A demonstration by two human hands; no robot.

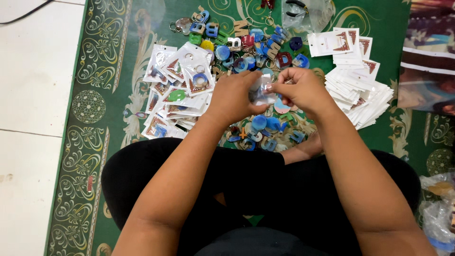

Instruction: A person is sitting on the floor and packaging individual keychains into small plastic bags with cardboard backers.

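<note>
My left hand (234, 97) and my right hand (301, 90) meet over the green carpet, both gripping a small clear plastic packet (260, 92) with a keychain piece at its mouth. Beneath the hands lies a scatter of colourful letter-shaped keychains (246, 47), blue, red, green and wooden. To the left sits a pile of packed keychains in clear sleeves (177, 90). To the right is a fanned stack of empty white-backed sleeves (358, 92).
I sit cross-legged in black trousers (256, 189) on a green patterned carpet (118, 57). White floor tiles (33, 95) run along the left. A clear bag with pliers (303, 12) lies at the top; crumpled plastic bags (438, 208) at the lower right.
</note>
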